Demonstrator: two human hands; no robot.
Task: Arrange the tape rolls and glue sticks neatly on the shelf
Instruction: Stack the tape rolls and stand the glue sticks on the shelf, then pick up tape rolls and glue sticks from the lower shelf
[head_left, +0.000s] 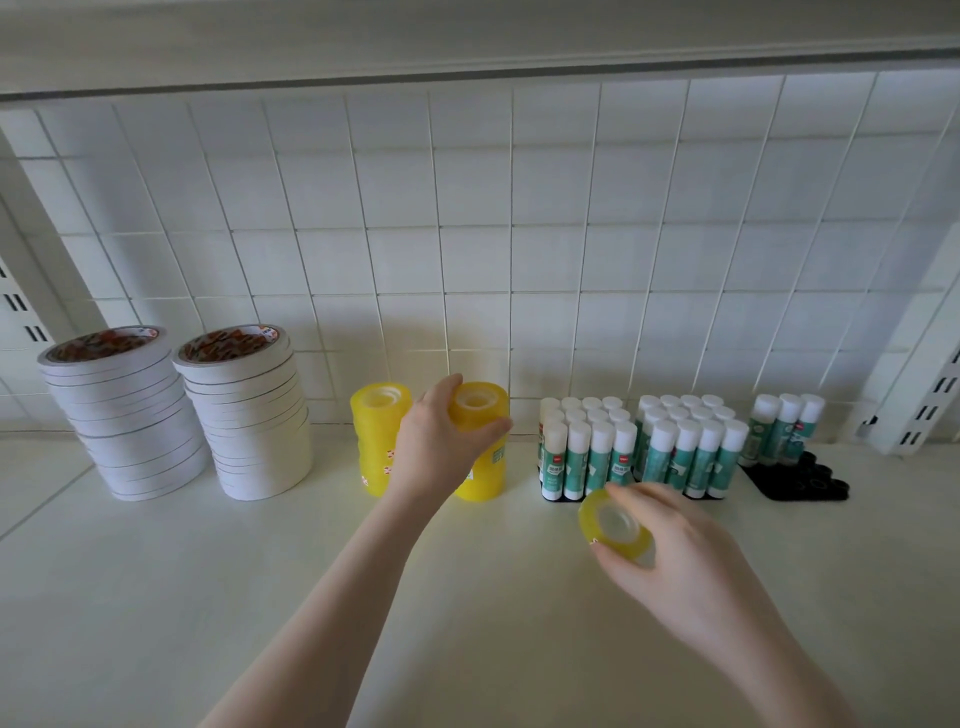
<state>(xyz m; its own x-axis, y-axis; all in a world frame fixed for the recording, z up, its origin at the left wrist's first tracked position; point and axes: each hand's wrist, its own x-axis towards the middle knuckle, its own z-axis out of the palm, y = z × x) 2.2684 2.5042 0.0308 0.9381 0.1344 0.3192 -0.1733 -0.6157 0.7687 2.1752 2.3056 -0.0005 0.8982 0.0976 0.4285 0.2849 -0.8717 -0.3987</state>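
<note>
The right yellow stack (480, 441) is gripped near its top by the left hand (441, 441), fingers curled round it, at 12 o'clock on the shelf (260, 597). A loose yellow roll (615, 525) is pinched in the right hand (685, 566), at 2 o'clock, just before the glue sticks (589, 447). Toppling is the likely risk: the stack could be tipped if the roll is set off-centre, or the sticks brushed.

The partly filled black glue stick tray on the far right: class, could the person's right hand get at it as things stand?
Probably yes for reach: bare shelf lies between the right hand and the black tray. But that hand already holds a yellow tape roll, so it would likely need to set it down first.
</note>
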